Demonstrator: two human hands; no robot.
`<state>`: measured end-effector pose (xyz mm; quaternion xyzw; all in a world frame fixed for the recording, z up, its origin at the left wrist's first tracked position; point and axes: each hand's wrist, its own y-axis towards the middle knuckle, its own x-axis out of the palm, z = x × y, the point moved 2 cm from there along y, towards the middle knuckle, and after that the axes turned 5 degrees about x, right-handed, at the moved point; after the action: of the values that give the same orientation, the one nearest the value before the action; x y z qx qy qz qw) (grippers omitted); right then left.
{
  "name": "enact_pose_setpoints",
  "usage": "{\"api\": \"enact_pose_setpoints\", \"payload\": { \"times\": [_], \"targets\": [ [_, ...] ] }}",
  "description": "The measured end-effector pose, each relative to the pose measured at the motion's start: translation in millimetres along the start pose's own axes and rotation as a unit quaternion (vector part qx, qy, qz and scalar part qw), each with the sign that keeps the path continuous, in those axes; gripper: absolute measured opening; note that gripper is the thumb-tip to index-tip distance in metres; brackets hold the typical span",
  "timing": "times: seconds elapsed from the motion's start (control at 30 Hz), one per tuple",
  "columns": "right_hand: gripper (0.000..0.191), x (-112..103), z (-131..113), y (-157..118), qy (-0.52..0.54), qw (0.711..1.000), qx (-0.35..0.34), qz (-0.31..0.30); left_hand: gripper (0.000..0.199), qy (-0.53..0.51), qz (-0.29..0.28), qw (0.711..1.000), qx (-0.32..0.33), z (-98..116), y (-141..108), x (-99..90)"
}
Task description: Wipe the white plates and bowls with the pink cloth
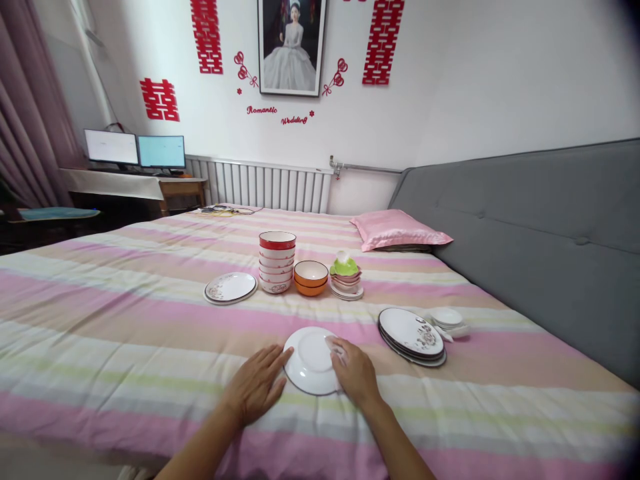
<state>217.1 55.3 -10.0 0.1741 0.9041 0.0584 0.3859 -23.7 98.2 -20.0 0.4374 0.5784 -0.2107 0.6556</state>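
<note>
A white plate [311, 363] lies upside down on the striped bedspread [165, 347], its foot ring facing up. My left hand [259, 382] rests at the plate's left edge, fingers spread, the fingertips touching the rim. On the plate's right side my right hand [354, 370] has its fingers bent over the rim, the thumb and part of the grip hidden. Right of it sits a stack of patterned plates [410, 331]. Behind stand a tall stack of bowls [277, 263], orange bowls [311, 278] and a pile of small dishes with a green one [345, 268].
Patterned plates [231, 287] lie at the left of the bowls. Small white dishes and spoons [449, 320] sit beyond the right plate stack. A pink pillow [397, 230] lies near the grey headboard [530, 233]. Cables [225, 210] lie at the bed's far edge.
</note>
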Motion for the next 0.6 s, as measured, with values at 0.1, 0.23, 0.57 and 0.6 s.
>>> {"api": "enact_pose_setpoints", "payload": {
  "times": [0.1,0.23,0.57,0.6],
  "targets": [
    [0.038,0.9,1.3,0.6,0.003,1.0,-0.003,0.003,0.052,0.001,0.001,1.0,0.001,-0.4,-0.1,0.5],
    [0.037,2.0,2.7,1.6,0.007,1.0,-0.009,0.009,0.053,0.003,-0.004,1.0,0.001,-0.6,0.2,0.4],
    [0.037,1.3,2.3,2.0,0.008,1.0,-0.009,0.011,0.052,0.006,-0.005,1.0,0.003,-0.1,2.1,-0.1],
    [0.037,1.5,2.7,2.0,0.008,1.0,-0.01,0.011,0.052,0.006,-0.003,1.0,0.002,-0.4,2.1,0.1]
  ]
}}
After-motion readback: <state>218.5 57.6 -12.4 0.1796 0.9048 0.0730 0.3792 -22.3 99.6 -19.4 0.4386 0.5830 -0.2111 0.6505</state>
